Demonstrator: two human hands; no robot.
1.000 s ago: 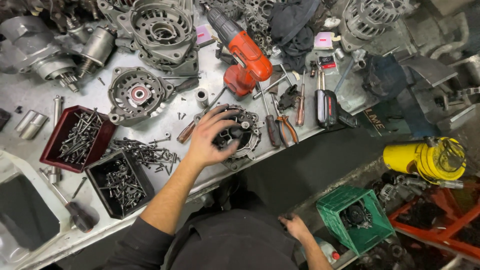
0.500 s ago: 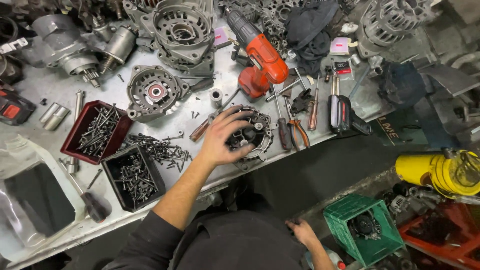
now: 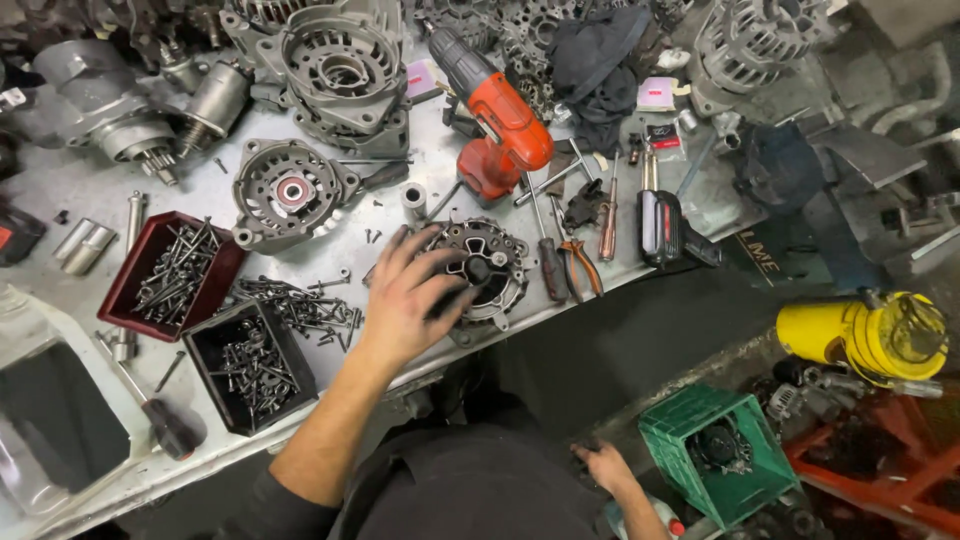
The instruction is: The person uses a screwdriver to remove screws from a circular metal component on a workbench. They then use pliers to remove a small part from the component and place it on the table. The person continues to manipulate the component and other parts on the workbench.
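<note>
My left hand (image 3: 408, 298) lies fingers spread over a round grey alternator housing (image 3: 497, 262) at the front edge of the metal workbench (image 3: 70, 190), gripping its left side. The housing lies flat with its dark centre hub showing. My right hand (image 3: 603, 465) hangs low beside my dark-clothed body, below the bench and just left of a green plastic crate (image 3: 668, 440). Whether it holds anything is unclear. A red and black cordless drill (image 3: 495, 115) lies just behind the housing.
A red tray (image 3: 128, 275) and a black tray (image 3: 205, 350) of screws sit left of my hand, with loose screws (image 3: 290, 300) between. Pliers (image 3: 580, 265), screwdrivers and other alternator housings (image 3: 285, 190) crowd the bench. A yellow canister (image 3: 860, 335) lies on the floor at right.
My left hand stays on the alternator housing, its fingers shifted slightly over it. My right hand stays low by the green crate. The view has drifted a little.
</note>
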